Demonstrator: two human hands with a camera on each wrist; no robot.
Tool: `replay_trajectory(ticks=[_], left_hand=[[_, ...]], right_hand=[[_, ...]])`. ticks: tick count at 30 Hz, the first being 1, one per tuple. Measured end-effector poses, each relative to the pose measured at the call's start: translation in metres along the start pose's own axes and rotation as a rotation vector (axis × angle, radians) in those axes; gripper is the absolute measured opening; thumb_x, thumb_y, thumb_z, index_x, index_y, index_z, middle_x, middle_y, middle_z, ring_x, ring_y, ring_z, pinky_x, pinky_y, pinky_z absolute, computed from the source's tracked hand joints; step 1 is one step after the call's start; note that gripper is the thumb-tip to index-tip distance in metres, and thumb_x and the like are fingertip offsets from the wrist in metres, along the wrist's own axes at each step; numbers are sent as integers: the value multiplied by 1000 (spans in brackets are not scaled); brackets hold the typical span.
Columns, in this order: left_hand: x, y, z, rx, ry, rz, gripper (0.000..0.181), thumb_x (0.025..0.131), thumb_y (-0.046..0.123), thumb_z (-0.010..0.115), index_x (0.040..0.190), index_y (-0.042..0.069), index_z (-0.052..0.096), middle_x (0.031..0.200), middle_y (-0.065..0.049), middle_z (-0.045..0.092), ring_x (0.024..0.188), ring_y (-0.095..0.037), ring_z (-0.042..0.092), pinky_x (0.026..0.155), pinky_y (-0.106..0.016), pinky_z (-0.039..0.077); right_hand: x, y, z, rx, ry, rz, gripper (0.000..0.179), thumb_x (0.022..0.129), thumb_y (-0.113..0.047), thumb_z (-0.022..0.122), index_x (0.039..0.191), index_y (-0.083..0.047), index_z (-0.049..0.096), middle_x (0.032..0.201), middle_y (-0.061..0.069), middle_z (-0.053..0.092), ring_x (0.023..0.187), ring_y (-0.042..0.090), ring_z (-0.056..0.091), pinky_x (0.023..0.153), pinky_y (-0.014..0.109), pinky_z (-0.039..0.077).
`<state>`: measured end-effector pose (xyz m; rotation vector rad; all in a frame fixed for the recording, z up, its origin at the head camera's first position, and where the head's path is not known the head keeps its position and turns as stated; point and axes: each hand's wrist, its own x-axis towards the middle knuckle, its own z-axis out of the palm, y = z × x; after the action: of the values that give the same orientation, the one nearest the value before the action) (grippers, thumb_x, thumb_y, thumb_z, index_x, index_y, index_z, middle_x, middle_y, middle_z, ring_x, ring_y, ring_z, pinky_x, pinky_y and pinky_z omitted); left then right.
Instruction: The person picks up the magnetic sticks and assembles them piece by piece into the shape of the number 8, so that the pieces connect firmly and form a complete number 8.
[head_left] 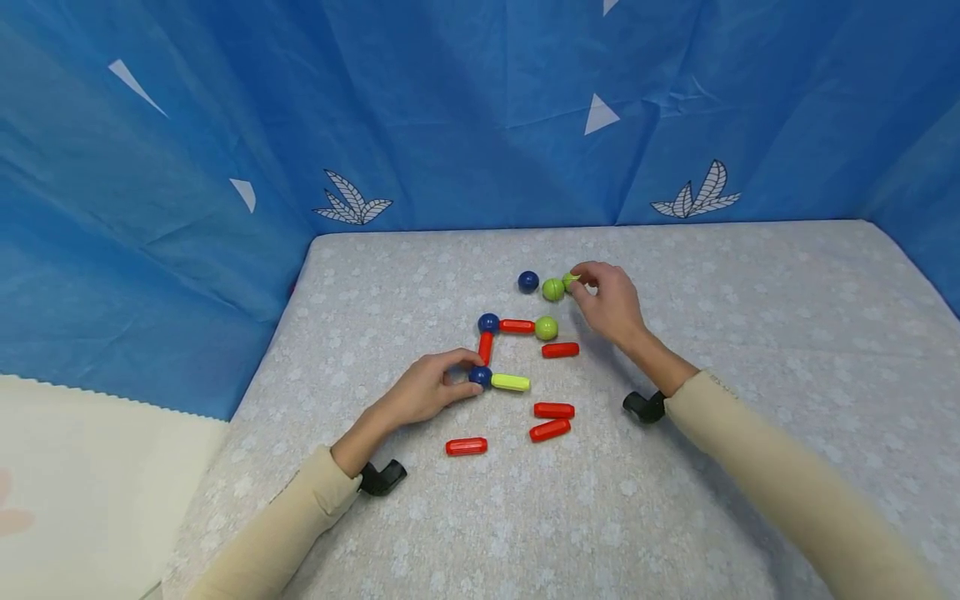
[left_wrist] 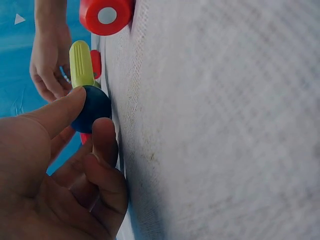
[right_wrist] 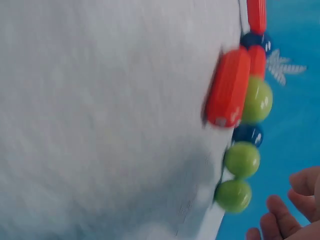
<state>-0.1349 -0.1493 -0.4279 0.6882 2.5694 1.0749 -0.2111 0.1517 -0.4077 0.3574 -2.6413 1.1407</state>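
Count so far: 6 red rods, 1 yellow-green rod, 3 blue balls, 3 green balls, all on the surface (head_left: pixel 750 325), grey floral cloth. Nearest: 2 beige sleeves (head_left: pixel 795 492), faint print nr the cuffs, too small to read; blk wrist mounts (head_left: pixel 384 477), 1 per wrist. Then 1 loose red rod (head_left: pixel 467 447), & to its R 2 more (head_left: pixel 550 430) (head_left: pixel 554 410) side by side. Next the L hand (head_left: pixel 429 387), thumb + finger pinching a blue ball (head_left: pixel 481 377), part-hiding it. Yellow-green rod (head_left: pixel 511 382) sticks out R of that ball; a red rod (head_left: pixel 486 348) runs away from it to blue ball no. 2 (head_left: pixel 489 322), then another (head_left: pixel 517 326) R to a green ball (head_left: pixel 546 327). 4th loose red rod (head_left: pixel 560 350) lies just this side. Beyond, R hand (head_left: pixel 609 302), fingers loosely bent & apart, is by the end green ball (head_left: pixel 571 282), blocking part of it; wrist view shows a gap btwn them. Beside it, green (head_left: pixel 553 289), then blue (head_left: pixel 528 282). At back: blue sheet (head_left: pixel 465 100) w/ 2 white leaf prints (head_left: pixel 352 200).
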Motion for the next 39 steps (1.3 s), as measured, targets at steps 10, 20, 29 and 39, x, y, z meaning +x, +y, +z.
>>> replay_trajectory(ticks=[10, 20, 29, 39], left_hand=[[0, 1, -1, -23, -12, -14, 34, 92, 27, 73, 124, 20, 63, 116, -1, 65, 53, -11, 54, 54, -28, 44], [3, -2, 0, -21, -21, -39, 33, 92, 27, 72, 124, 22, 63, 114, 3, 64, 50, -9, 50, 52, -28, 43], [1, -2, 0, -16, -18, -40, 33, 92, 28, 72, 124, 23, 63, 114, 4, 64, 51, -9, 50, 52, -28, 43], [1, -2, 0, -18, -19, -48, 33, 92, 28, 72, 124, 23, 63, 114, 4, 64, 51, -9, 50, 52, -28, 43]], right_hand=[[19, 22, 2, -53, -133, 86, 35, 96, -7, 59, 129, 5, 59, 120, 29, 59, 109, 42, 54, 91, 54, 42], [20, 30, 7, -104, -213, 142, 37, 97, -8, 60, 133, 2, 56, 121, 26, 60, 103, 37, 55, 90, 52, 42], [20, 30, 8, -102, -217, 170, 38, 99, -10, 60, 135, 1, 55, 122, 26, 59, 105, 38, 55, 92, 52, 42], [14, 29, 7, -31, -151, 201, 37, 98, -12, 62, 133, -1, 57, 119, 23, 60, 105, 36, 54, 91, 51, 42]])
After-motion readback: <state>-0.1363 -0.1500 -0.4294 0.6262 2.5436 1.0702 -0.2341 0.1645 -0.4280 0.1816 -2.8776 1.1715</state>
